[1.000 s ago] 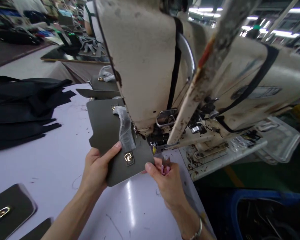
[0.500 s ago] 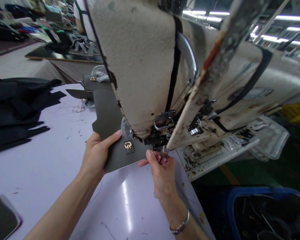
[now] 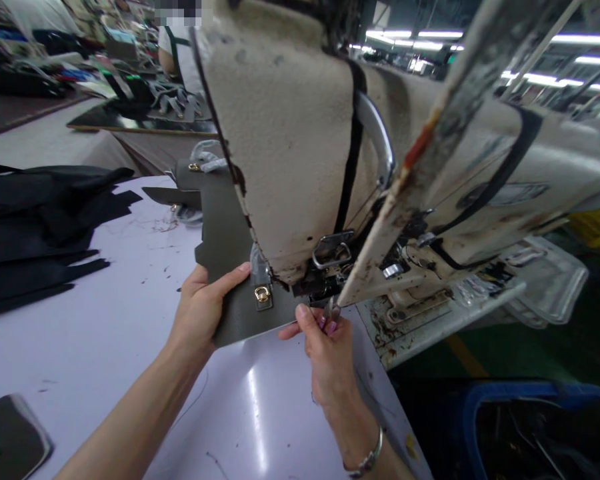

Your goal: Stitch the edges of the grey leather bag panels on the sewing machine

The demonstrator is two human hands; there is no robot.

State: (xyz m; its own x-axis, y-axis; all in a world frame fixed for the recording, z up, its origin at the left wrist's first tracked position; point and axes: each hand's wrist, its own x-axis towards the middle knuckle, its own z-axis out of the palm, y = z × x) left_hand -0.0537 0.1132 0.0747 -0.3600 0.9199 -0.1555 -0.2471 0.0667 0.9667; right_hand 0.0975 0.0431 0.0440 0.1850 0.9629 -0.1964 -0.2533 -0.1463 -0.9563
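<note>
Your left hand [image 3: 197,313] is clamped on the gray leather flap [image 3: 240,317] by the sewing machine [image 3: 300,147], right fingers [image 3: 325,327] pinching little snips [image 3: 331,310].

The flap [image 3: 230,287] is a dull olive-grey, its buckle [image 3: 263,295] bright gold. The machine [image 3: 290,133] is cream, blotched with rust-brown and black grime. The table [image 3: 105,333] looks pale lilac-white, flecked with dark specks, and the heaped strips [image 3: 35,223] are black. A bin's rim [image 3: 525,392] shows strong blue, a bangle [image 3: 367,460] silver, and the nails [image 3: 333,327] pink.
</note>
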